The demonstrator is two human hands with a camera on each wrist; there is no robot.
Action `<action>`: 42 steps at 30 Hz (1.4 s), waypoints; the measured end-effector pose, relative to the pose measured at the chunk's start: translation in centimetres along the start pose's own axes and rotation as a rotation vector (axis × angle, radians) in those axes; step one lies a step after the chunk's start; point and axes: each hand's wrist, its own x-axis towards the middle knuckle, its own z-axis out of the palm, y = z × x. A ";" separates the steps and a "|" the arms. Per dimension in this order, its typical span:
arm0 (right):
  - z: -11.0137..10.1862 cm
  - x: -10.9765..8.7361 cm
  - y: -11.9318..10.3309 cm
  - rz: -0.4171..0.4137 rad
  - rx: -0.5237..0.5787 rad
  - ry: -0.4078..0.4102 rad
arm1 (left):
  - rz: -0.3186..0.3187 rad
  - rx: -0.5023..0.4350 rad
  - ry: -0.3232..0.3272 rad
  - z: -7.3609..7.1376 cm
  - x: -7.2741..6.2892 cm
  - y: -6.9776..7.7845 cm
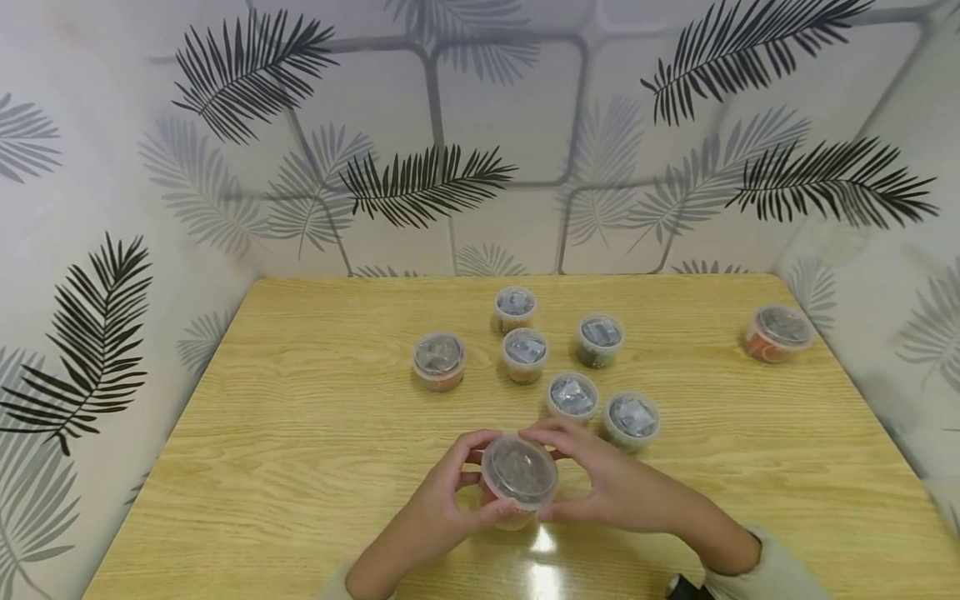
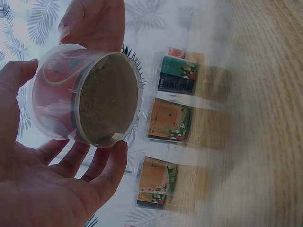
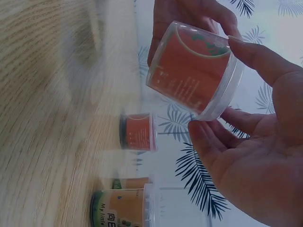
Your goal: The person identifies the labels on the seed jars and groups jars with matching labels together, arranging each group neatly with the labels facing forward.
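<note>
A clear plastic cup point(image 1: 520, 472) with a red label and a translucent lid is held off the table near the front middle. My left hand point(image 1: 441, 505) grips it from the left, thumb at the near side and fingers curled round. From the right, my right hand point(image 1: 617, 483) holds the lid's rim between thumb and fingers. In the left wrist view the cup's clear base point(image 2: 110, 99) faces the table and shows brownish, soil-like contents. The right wrist view shows the red label point(image 3: 189, 66) with a green leaf print and small text.
Just beyond my hands stand several smaller lidded cups with silvery packets on top, among them one cup point(image 1: 632, 418) by my right wrist. A red-labelled cup point(image 1: 439, 362) is back left, another cup point(image 1: 780, 333) far right. Leaf-patterned walls border the wooden table point(image 1: 300, 433).
</note>
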 end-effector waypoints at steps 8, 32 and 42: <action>0.1 0.5 -0.6 0.029 -0.084 -0.041 | 0.019 0.027 -0.040 0.1 0.0 0.0; -5.8 0.0 -1.8 0.107 -0.305 0.014 | -0.074 0.295 0.031 -5.1 1.3 0.5; -13.8 -1.6 -0.8 0.169 -0.446 0.080 | -0.155 0.693 0.108 -11.0 4.1 0.0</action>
